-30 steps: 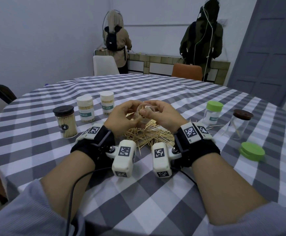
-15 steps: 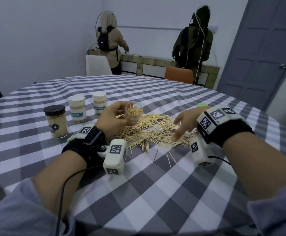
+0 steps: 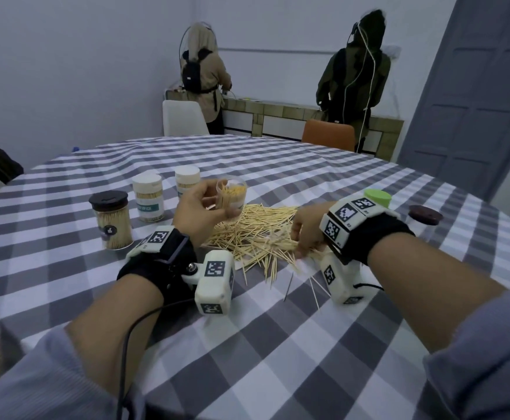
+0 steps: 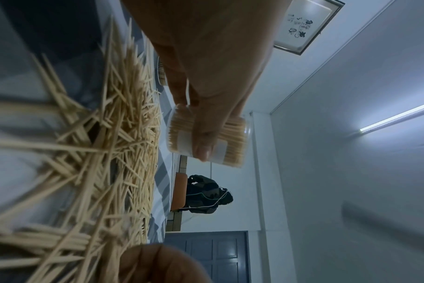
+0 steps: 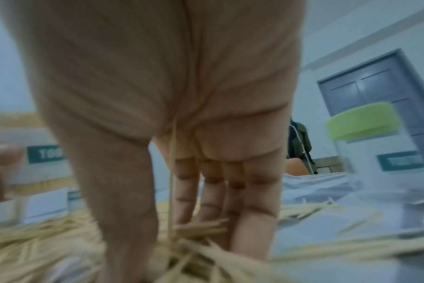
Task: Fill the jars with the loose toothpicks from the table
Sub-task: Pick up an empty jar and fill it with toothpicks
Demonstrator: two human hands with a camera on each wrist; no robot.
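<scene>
A heap of loose toothpicks lies mid-table on the checked cloth. My left hand holds a small clear open jar, partly filled with toothpicks, tilted above the heap's far left side. The left wrist view shows my thumb across the jar, with the heap below. My right hand reaches down into the heap's right side. In the right wrist view, thumb and fingers pinch a bunch of toothpicks.
A full brown-lidded jar and two white-lidded jars stand at left. A green-lidded jar and a brown-lidded jar stand behind my right wrist. Stray toothpicks lie nearer me. Two people stand at the back counter.
My right hand left the jar, swung right and dropped into the heap, where it now pinches a bunch. My left hand kept the jar and raised it slightly.
</scene>
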